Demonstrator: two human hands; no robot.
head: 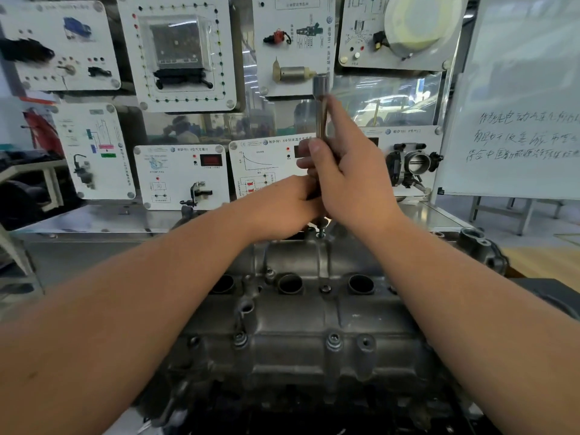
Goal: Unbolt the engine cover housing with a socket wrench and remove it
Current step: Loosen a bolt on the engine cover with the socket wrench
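Head view: the engine cover housing (301, 312) fills the lower centre, on the stand, well short of removal; bolts (333, 340) along its 6 o'clock edge remain seated. The socket wrench (320, 120) stands near upright at 12 o'clock from the housing, its lower tip at a bolt hole on the far edge.

Judgement: the far-edge bolt is in work. To do this well, keep the shaft square over the bolt head, press down lightly and turn evenly so the socket does not ride off.

The right hand (348, 171) wraps the shaft at mid-length, thumb up along it. The left hand (288, 205) curls round the lower shaft from 9 o'clock, steadying it. Both forearms reach forward over the housing
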